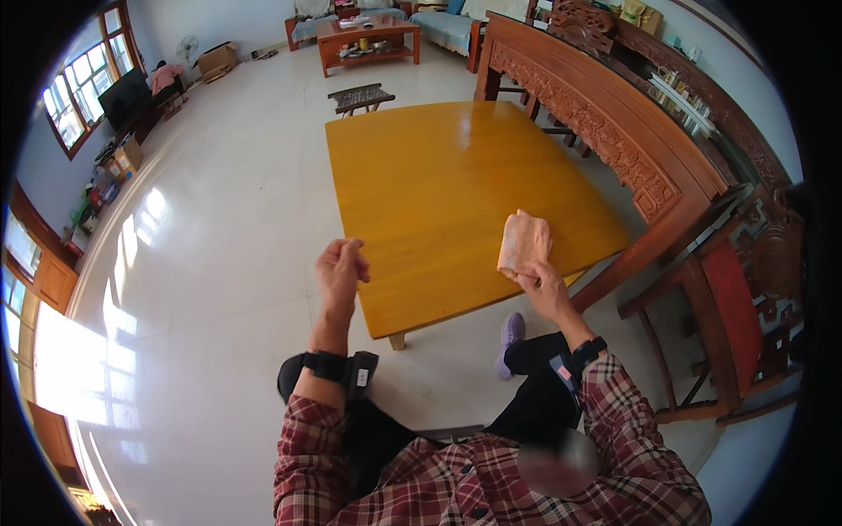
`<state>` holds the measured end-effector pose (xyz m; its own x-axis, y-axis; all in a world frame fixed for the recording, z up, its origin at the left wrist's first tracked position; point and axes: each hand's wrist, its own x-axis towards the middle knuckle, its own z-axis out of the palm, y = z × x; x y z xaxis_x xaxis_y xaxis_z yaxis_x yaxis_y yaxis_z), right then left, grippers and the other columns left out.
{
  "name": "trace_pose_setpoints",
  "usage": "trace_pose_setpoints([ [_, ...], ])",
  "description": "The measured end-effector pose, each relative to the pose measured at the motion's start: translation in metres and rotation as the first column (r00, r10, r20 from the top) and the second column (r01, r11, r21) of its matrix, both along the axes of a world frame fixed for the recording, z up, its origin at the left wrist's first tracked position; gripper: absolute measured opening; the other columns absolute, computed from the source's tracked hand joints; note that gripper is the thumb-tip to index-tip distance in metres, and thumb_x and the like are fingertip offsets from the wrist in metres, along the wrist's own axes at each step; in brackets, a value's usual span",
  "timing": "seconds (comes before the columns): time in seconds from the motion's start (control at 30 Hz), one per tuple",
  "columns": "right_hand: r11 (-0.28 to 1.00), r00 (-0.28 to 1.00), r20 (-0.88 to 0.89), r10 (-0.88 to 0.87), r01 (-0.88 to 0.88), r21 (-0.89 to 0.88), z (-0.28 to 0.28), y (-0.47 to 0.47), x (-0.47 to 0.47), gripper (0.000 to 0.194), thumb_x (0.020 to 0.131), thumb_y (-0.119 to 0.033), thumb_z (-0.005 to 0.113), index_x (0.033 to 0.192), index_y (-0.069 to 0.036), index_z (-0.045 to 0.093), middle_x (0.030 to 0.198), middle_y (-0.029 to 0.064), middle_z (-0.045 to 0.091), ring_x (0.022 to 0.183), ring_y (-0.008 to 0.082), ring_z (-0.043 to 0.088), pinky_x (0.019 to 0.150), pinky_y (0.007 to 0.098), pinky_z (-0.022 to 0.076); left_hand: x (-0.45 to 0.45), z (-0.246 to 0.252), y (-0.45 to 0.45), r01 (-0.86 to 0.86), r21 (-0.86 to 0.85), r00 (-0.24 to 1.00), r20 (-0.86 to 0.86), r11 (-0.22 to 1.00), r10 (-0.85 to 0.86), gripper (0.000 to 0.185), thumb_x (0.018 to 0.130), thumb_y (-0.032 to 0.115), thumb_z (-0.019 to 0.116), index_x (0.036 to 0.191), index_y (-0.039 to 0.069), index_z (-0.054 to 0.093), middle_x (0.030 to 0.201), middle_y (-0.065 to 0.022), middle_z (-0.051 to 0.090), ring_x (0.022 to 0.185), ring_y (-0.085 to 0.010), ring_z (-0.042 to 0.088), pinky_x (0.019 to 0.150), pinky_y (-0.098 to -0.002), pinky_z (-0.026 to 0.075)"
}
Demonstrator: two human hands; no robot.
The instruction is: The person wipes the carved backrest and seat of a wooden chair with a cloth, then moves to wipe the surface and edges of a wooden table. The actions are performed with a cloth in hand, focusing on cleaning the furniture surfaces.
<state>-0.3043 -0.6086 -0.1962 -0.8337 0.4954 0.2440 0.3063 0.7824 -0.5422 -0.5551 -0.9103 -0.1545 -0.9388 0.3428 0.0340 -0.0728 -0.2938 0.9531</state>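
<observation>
A folded, peach-coloured cloth (pixel 525 243) is pinched at its lower edge by my right hand (pixel 544 286), over the near right part of a yellow wooden table (pixel 454 177). At the near left edge of the table is my left hand (pixel 342 263), its fingers curled inward; nothing can be seen in it. Whether the cloth touches the tabletop cannot be told. Both wrists wear black bands, and the left one carries a black device (pixel 362 375).
A woven folding stool (pixel 360 97) stands beyond the table. Along the right are a carved wooden altar table (pixel 592 112) and a wooden armchair (pixel 730 315). Far back are a low wooden table (pixel 368 29) and a cardboard box (pixel 217 60). A person (pixel 166 80) sits at the far left.
</observation>
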Motion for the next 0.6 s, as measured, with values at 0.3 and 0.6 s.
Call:
trace_pose_setpoints([
  [0.3,0.759,0.959,0.090,-0.269,0.153,0.633,-0.060,0.068,-0.098,0.082,0.087,-0.053,0.065,0.150,-0.010,0.033,0.150,0.0144,0.035,0.137,0.0373,0.036,0.110,0.0450,0.0360,-0.077,-0.018,-0.033,-0.150,0.036,0.984,0.100,0.988,0.146,0.020,0.094,0.020,0.063,0.094,0.001,0.064,0.060,-0.0028,0.056,0.047,-0.0117,0.050,0.047,-0.0255,0.042],
  [0.6,0.868,0.913,0.061,-0.403,0.360,0.341,-0.067,0.064,-0.131,0.036,0.097,-0.021,0.053,0.132,-0.014,0.062,0.139,0.0044,0.058,0.129,0.0250,0.048,0.110,0.0405,0.0330,-0.095,-0.040,-0.113,-0.304,0.104,0.925,0.271,0.947,0.267,0.023,0.094,0.022,0.062,0.099,-0.001,0.063,0.063,-0.0014,0.055,0.053,-0.0115,0.051,0.052,-0.0256,0.042],
])
